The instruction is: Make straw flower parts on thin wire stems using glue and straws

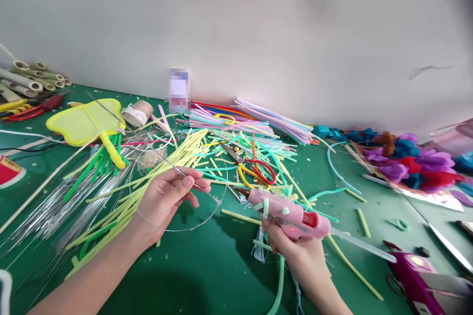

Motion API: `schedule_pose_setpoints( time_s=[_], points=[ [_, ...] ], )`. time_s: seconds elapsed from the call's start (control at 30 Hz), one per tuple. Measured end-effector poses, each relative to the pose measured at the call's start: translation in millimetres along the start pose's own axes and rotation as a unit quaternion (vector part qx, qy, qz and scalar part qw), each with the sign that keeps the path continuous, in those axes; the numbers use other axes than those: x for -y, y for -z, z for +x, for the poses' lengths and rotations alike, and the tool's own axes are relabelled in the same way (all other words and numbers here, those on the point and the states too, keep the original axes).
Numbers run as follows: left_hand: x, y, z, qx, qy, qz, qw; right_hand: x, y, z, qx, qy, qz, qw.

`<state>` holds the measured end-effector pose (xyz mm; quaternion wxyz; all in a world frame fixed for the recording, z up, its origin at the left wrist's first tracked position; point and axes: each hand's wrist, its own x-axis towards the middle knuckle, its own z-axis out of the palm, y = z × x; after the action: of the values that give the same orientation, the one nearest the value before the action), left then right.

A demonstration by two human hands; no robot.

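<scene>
My left hand pinches a thin wire bent into a large loop, its straight stem running up past the fingers. A small pale blob sits on the loop's right side. My right hand is wrapped around the grip of a pink glue gun, whose dark nozzle points left towards the loop, apart from it. A translucent glue stick sticks out of the gun's back. Just beyond the nozzle lie scissors with red and yellow handles, among cut pipe cleaners.
Loose metal wires and a yellow leaf-shaped piece lie left. Bamboo tubes are stacked far left. Lilac pipe cleaners lie along the white wall. Colourful felt-like flowers and a purple tool are right.
</scene>
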<state>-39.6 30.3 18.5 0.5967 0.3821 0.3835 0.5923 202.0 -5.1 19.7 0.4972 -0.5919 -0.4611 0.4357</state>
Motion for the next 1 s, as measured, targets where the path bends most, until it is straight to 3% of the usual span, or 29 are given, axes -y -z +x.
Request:
schedule_pose_setpoints(
  time_s=[0.13, 0.3, 1.0],
  points=[
    [-0.9, -2.1, 0.0, 0.006, 0.007, 0.014, 1.000, 4.1, -3.0, -3.7, 0.033, 0.052, -0.068, 0.996],
    [-1.6, -3.6, -0.3, 0.023, -0.002, 0.021, 1.000, 4.0, -1.3, -1.1, 0.056, 0.062, -0.121, 0.989],
    [0.0, -2.9, 0.3, 0.030, -0.006, 0.018, 0.999, -2.2, 1.5, 0.7, 0.080, 0.059, -0.133, 0.986]
  ],
)
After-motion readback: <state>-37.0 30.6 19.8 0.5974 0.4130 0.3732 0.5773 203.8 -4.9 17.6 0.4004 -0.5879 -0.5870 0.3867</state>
